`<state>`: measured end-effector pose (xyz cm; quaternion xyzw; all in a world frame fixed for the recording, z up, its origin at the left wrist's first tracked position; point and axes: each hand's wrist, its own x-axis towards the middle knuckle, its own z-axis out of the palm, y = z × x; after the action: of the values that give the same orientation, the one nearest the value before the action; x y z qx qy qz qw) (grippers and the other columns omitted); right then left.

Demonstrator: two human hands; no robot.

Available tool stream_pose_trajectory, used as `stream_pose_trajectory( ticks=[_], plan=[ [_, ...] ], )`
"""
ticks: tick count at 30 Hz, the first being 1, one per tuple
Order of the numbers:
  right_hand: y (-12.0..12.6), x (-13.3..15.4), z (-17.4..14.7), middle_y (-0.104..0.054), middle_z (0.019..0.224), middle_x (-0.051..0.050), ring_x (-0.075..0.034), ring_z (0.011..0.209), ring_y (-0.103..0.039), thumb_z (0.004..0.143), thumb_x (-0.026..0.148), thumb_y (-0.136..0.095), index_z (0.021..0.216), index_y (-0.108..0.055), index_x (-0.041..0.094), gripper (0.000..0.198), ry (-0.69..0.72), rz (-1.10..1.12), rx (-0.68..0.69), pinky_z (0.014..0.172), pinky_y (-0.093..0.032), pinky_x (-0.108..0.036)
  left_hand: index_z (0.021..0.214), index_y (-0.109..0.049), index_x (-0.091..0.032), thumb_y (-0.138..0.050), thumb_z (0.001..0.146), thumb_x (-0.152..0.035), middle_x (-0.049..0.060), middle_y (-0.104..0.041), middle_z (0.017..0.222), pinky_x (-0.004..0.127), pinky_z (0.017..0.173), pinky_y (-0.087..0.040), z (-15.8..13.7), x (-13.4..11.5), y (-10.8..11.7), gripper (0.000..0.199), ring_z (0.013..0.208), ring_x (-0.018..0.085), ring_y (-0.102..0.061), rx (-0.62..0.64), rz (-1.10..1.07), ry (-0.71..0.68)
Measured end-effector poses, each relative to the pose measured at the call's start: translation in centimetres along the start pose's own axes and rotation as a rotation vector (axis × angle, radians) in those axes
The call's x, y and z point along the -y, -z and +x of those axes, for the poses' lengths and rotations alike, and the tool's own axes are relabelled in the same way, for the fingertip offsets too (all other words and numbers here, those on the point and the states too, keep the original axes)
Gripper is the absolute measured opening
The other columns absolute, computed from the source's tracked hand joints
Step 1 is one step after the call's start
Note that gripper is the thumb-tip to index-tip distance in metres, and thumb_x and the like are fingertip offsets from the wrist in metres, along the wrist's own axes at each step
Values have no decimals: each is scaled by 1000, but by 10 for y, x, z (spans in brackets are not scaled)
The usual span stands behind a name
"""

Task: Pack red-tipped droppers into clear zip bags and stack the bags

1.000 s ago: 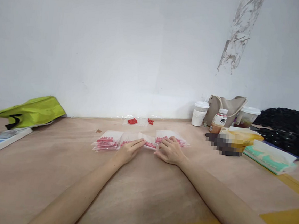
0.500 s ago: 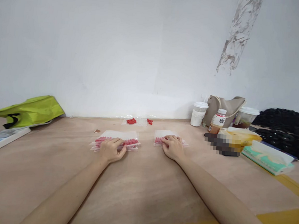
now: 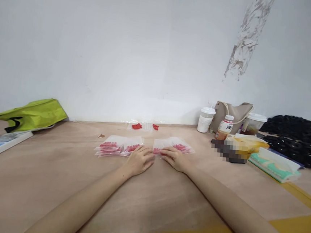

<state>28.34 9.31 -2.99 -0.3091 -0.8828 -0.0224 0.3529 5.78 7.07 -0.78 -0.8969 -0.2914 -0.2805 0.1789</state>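
Note:
Two spread stacks of small clear plastic bags with pink-red pieces lie on the table, a left stack and a right stack. My left hand rests at the near right corner of the left stack, its fingers stretched toward the gap between the stacks. On the near side of the right stack lies my right hand, fingers extended over the bags and covering some of them. Neither hand is closed around a bag. Farther back, red pieces lie on or in clear plastic, with a smaller red group beside them.
A yellow-green bag and a white power strip lie at left. On the right stand a lidded cup, a drink bottle, a grey bag and a tissue pack. A wall rises behind the table.
My left hand has slid right from the middle of the left stack to its right end, uncovering bags. My right hand has shifted slightly left and nearer, and more of the right stack shows.

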Motion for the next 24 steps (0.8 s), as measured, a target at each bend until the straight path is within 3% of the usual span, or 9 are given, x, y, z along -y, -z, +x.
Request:
stream_pose_trajectory(
  ticks=[3,8,15,19,24],
  plan=[
    [12,0,-10,-55,109,-7,-17,98,-51,80,34,-52,112,-54,24,34,37,-115,-7,83,-43,-33,98,-60,-23,-54,80,-28,4,-60,103,42,97,-29,3,5,-4,20,103,21,-50,42,-15,34],
    [26,-8,-21,-60,91,-7,-19,90,-51,79,23,-50,100,-59,21,23,146,-456,-70,77,-38,-34,103,-59,-25,-51,83,-30,1,-62,105,50,104,-12,6,8,-9,22,110,22,-47,78,-24,29],
    [15,-3,-8,-60,73,-4,-16,74,-49,83,16,-46,83,-61,18,16,252,-772,-57,71,-31,-33,103,-60,-25,-48,86,-27,0,-65,99,51,104,-5,4,5,-9,21,107,20,-50,82,-41,16],
    [6,-4,-3,-60,67,-4,-15,69,-50,82,13,-46,78,-62,16,17,244,-772,-37,69,-30,-32,101,-61,-25,-48,85,-28,-1,-65,98,52,105,-4,4,5,-8,20,106,20,-50,66,-27,18],
    [4,-9,-7,-61,65,-2,-12,66,-52,83,15,-46,77,-63,19,19,111,-544,-133,70,-33,-28,103,-58,-22,-54,82,-33,1,-65,97,49,105,-13,4,6,-10,25,99,20,-54,-34,21,14]
  ],
)
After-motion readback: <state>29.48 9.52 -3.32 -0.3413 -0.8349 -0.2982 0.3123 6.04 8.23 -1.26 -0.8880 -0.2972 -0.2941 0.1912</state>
